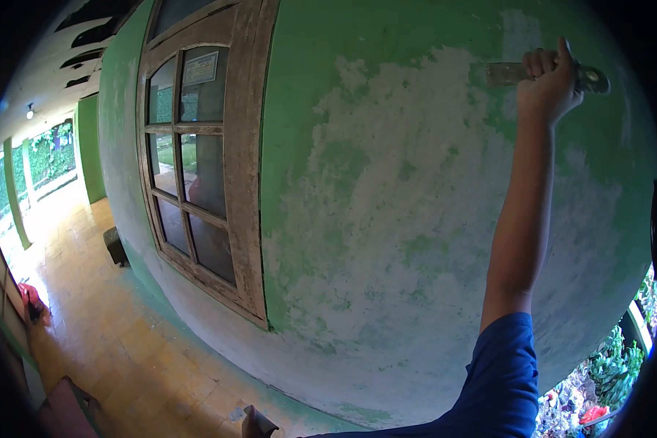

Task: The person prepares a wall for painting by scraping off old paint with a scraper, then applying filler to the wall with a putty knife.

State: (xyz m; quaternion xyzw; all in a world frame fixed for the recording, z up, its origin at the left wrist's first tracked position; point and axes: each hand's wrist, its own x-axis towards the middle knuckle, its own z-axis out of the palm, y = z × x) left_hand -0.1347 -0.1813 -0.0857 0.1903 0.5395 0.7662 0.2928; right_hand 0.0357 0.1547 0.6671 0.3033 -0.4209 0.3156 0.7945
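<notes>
My right hand (549, 82) is raised high at the right, its fingers wrapped round a scraper (505, 74). The scraper lies roughly level against the wall, its flat, worn blade pointing left and its dark handle end sticking out to the right of the fist. Behind it, the green wall (299, 95) has large patches where the paint is gone and pale grey-white plaster (416, 131) shows. Whether the blade's edge touches the wall is hard to tell. My left hand is out of view.
Left of the bare patch is a worn wooden window (244, 182) with glass panes. A yellowish tiled floor (124, 328) runs along the wall. A dark box-like object (114, 247) stands by the wall. A brownish object (258, 423) shows at the bottom edge; plants (615, 365) are at lower right.
</notes>
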